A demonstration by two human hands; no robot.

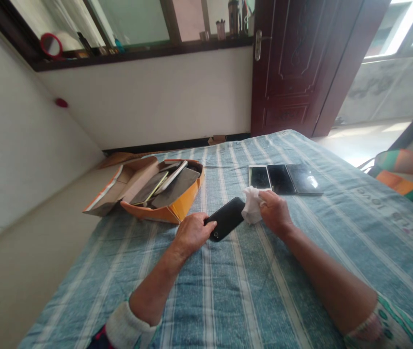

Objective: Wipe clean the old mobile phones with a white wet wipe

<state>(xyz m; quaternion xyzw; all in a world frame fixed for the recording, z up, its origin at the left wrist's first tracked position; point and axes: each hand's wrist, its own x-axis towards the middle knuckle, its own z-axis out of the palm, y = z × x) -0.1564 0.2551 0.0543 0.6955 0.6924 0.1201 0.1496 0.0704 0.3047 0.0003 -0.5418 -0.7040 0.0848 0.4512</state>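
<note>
My left hand (pixel 194 233) is closed on the near end of a black smartphone (pixel 227 219), thumb on top, with the back and its camera lens turned up. A crumpled white tissue (pixel 252 205) is pinched in my right hand (pixel 275 211), at the far right end of that phone; whether it touches the phone I cannot tell. Just beyond the tissue, three devices lie side by side on the cloth: a white-framed phone (pixel 259 176), a black phone (pixel 281 179) and a wider dark, shiny one (pixel 304 179).
An orange cardboard box (pixel 186 199) with its lid folded open stands at left, holding several phones or tablets. Beneath everything spreads a blue striped bed cover (pixel 224 295). A dark red door (pixel 290 63) and a windowsill (pixel 148 54) with small items are behind. Colourful fabric (pixel 406 174) is at right.
</note>
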